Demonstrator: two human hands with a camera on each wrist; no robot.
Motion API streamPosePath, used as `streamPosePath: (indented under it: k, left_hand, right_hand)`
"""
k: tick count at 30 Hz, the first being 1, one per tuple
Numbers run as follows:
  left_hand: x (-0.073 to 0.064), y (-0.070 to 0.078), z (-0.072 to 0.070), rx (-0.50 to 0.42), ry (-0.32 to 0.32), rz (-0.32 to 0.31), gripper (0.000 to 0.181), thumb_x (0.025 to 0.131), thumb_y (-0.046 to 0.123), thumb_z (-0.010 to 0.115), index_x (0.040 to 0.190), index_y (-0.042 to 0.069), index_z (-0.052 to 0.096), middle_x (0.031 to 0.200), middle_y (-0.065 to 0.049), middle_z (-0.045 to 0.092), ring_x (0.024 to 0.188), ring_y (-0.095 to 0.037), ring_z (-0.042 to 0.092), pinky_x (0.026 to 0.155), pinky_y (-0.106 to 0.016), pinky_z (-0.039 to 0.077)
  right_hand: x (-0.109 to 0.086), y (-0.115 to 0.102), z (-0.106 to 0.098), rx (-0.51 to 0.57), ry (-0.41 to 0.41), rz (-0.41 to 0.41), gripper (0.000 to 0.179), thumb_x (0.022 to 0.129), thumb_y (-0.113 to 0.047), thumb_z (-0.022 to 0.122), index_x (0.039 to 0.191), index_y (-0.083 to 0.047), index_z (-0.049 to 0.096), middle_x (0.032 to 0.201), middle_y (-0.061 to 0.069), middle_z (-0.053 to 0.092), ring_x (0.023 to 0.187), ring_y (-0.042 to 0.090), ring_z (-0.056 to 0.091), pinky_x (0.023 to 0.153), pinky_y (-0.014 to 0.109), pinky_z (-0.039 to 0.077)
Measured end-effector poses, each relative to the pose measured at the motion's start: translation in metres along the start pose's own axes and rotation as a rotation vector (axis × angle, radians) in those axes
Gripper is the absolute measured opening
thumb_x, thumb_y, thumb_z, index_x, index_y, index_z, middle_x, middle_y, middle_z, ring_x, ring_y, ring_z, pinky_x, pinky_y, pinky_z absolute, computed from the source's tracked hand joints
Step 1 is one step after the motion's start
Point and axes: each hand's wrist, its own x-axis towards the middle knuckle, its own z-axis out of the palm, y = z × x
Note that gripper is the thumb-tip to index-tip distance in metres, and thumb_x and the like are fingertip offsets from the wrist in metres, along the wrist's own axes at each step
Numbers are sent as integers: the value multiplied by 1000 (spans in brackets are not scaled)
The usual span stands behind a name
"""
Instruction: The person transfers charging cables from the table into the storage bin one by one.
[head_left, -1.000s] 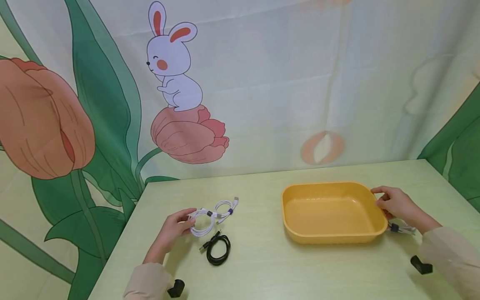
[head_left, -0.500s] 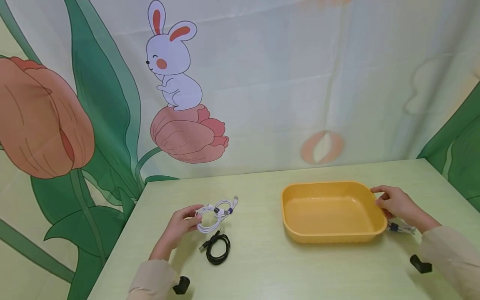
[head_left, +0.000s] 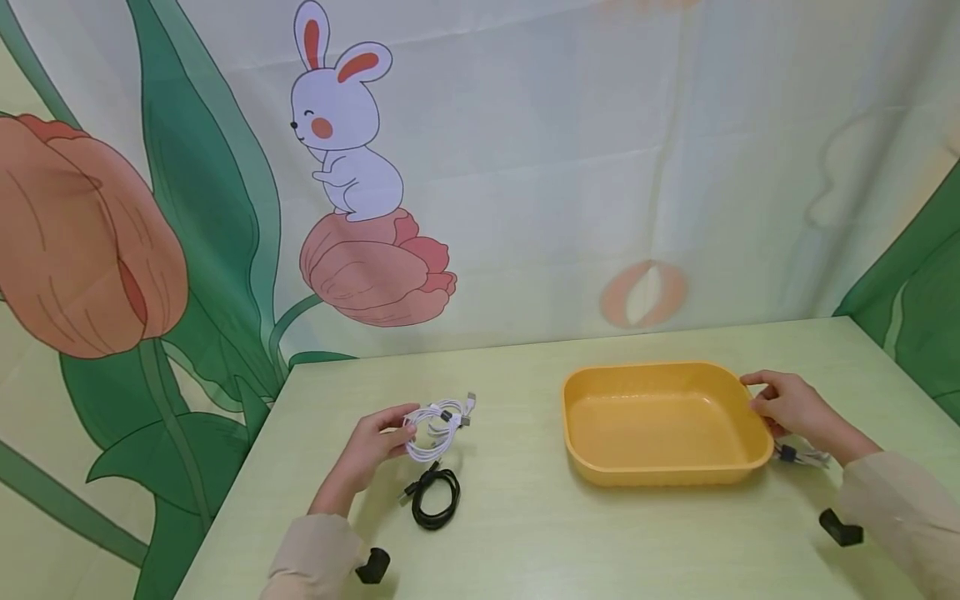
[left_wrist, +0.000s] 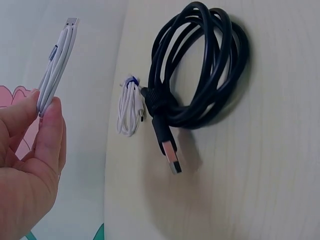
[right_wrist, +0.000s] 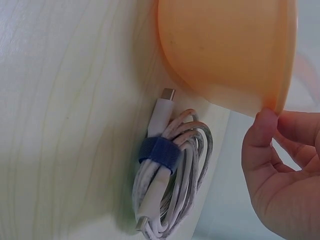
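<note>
My left hand [head_left: 371, 446] pinches a coiled white USB cable [left_wrist: 57, 65] with a dark tie, held above the table. Behind it, partly covered in the head view, lies a second coiled white cable [left_wrist: 129, 110] with a blue tie. A coiled black USB cable [left_wrist: 160, 100] rests on the table below my left hand. My right hand [head_left: 798, 412] pinches the right rim of a yellow plastic tray [head_left: 667, 477], thumb outside. The tray's inside looks bare. Beside the tray, under my right hand, lies another white cable [right_wrist: 190, 165] wrapped with a blue strap [right_wrist: 160, 154].
The pale wood-grain table [head_left: 517, 533] ends at a hanging cloth [head_left: 525, 208] printed with a rabbit and tulips. A black piece [head_left: 372, 566] sits by the left cuff, and a similar black piece [head_left: 841, 528] by the right cuff.
My left hand has moved to the right and slightly back with the white cable, which now overlaps the second white cable in the head view. The right hand and tray stay put.
</note>
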Motion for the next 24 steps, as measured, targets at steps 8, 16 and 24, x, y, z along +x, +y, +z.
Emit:
streamPosePath:
  k: [8,16,24]
  left_hand:
    - [2,5,8,-1,-24,4,38,86,3,53,123,2,50,93,-8,46,78,-12,52,69,-21,52]
    - [2,9,16,-11,-35,20,37,86,1,53,122,0,50,89,-6,46,75,-12,51,66,-20,51]
    - [6,6,22,-25,-34,17,36,85,0,53,121,2,52,91,-8,46,79,-15,52,69,-24,53]
  right_hand:
    - [0,0,0,9,-2,2,47,90,-6,47,130,9,28,93,16,49,68,19,50,64,27,52]
    - [0,-1,0,11,-4,7,47,90,-7,47,130,9,28,94,17,49,69,19,50,65,27,52]
    - [1,0,-1,16,-8,4,46,89,-6,47,129,9,28,93,16,48,69,19,50,64,28,53]
